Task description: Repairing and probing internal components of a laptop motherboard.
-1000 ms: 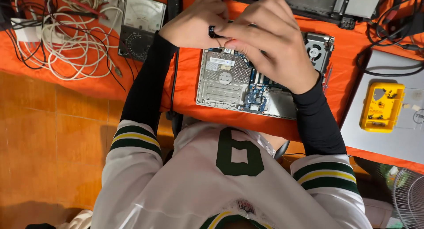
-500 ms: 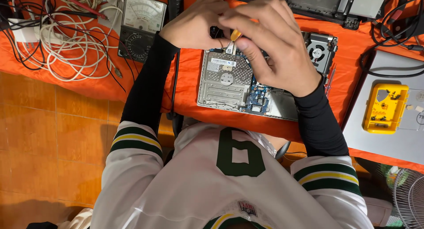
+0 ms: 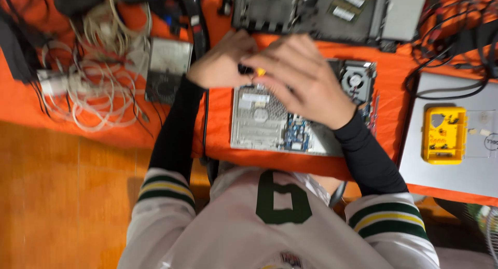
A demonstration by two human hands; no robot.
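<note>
Both hands (image 3: 270, 72) pinch a small black-and-yellow tool (image 3: 251, 71) above the opened laptop (image 3: 270, 126).

Your table cloth (image 3: 394, 77) is bright orange, and the floor (image 3: 62, 196) beside it is orange-brown tile. Your sleeves (image 3: 171, 139) are black below white jersey cuffs banded in dark green and yellow, and the jersey (image 3: 270, 217) is white with a dark green numeral. The opened laptop base (image 3: 270, 123) is silver-grey with a blue board patch, the small case (image 3: 444, 134) is yellow, the cables (image 3: 98, 87) are off-white, and the tool (image 3: 254, 71) between your fingers shows black and yellow.
</note>
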